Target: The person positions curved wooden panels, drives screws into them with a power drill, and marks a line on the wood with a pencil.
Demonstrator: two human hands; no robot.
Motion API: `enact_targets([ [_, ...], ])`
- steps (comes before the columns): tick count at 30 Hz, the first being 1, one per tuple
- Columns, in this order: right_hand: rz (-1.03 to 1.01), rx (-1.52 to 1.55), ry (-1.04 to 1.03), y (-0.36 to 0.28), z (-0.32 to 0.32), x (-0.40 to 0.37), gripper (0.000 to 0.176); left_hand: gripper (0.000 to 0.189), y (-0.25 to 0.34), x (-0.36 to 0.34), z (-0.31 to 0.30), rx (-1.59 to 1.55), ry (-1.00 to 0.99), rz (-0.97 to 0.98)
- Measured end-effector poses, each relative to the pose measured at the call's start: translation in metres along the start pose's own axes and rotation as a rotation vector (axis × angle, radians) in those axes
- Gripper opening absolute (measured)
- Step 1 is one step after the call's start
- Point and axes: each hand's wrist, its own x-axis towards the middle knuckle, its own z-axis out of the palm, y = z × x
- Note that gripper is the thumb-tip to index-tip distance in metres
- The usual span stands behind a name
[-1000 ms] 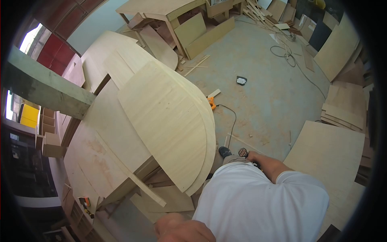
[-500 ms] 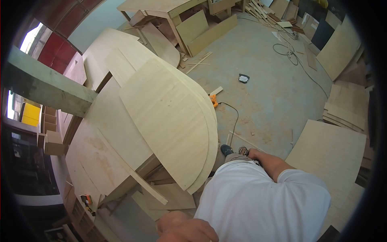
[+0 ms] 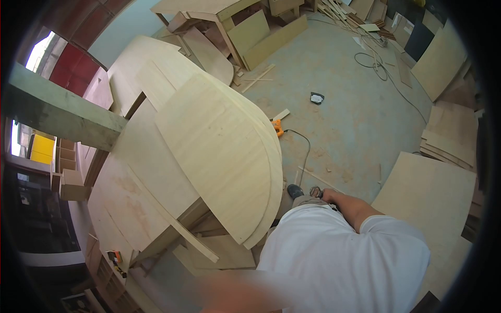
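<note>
My left hand (image 3: 235, 295) is raised close to the camera at the bottom edge, left of my white shirt; motion blur hides its fingers and anything in them. My right hand (image 3: 329, 196) hangs low by my right hip, its fingers curled. Just beyond it shows a small round brownish thing (image 3: 315, 192); whether I hold it or it is part of my other foot I cannot make out. A dark shoe (image 3: 295, 191) is beside it. To my left lie stacked plywood panels with curved edges (image 3: 219, 151), the large worktop nearest me.
An orange corded power tool (image 3: 277, 127) lies by the curved panel edge. A small black-and-white item (image 3: 317, 98) sits on the dusty floor. A plywood sheet (image 3: 428, 198) leans at right. A wood strip (image 3: 175, 221) overhangs a gap; a concrete beam (image 3: 68, 109) crosses at left.
My left hand has moved and is now smeared by motion, its fingers no longer distinct. The right hand has barely moved, and the view has shifted slightly.
</note>
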Motion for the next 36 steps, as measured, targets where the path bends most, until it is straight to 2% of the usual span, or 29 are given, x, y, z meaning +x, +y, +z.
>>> enact_targets([
  [2,-0.028,-0.017,0.026,-0.002,0.0,-0.001,0.053,0.002,-0.007,0.002,-0.009,-0.053,-0.045,0.044],
  [5,0.045,0.059,-0.052,-0.006,-0.009,-0.008,0.062,0.002,-0.003,0.01,-0.005,0.007,-0.035,-0.036],
  [8,0.041,0.038,-0.087,-0.006,-0.009,-0.001,0.063,0.001,-0.005,0.018,-0.008,0.034,-0.086,-0.022],
  [10,-0.016,-0.012,-0.025,-0.007,-0.007,0.004,0.053,0.003,-0.003,0.015,-0.009,0.04,-0.108,-0.002],
  [11,-0.041,-0.037,0.003,-0.005,-0.004,0.005,0.048,0.004,0.002,0.009,-0.006,0.054,-0.088,-0.011],
  [15,0.001,-0.018,-0.041,-0.004,-0.007,0.007,0.05,0.007,0.011,0.008,-0.008,0.099,-0.021,-0.074],
  [18,-0.037,-0.04,-0.001,-0.003,-0.006,0.008,0.054,0.005,0.002,0.007,-0.005,0.117,0.13,0.064],
  [22,-0.042,-0.023,-0.008,0.001,-0.008,0.011,0.059,0.002,0.006,0.013,-0.021,0.022,-0.116,-0.078],
  [25,-0.034,-0.014,0.006,0.004,-0.004,0.011,0.062,0.004,0.001,0.015,-0.025,0.064,-0.156,-0.011],
  [28,-0.06,-0.036,0.038,0.005,-0.007,0.013,0.065,0.007,0.007,-0.003,-0.021,0.128,-0.062,0.034],
  [30,-0.057,-0.016,0.002,0.005,-0.007,0.014,0.067,0.011,0.018,0.0,-0.019,0.097,0.034,-0.016],
  [33,-0.059,-0.002,-0.023,0.007,-0.008,0.015,0.067,0.015,0.022,-0.001,-0.015,0.031,0.177,0.144],
  [36,-0.07,-0.009,-0.054,0.005,-0.013,0.014,0.068,0.02,0.02,0.006,-0.023,0.068,0.126,0.176],
])
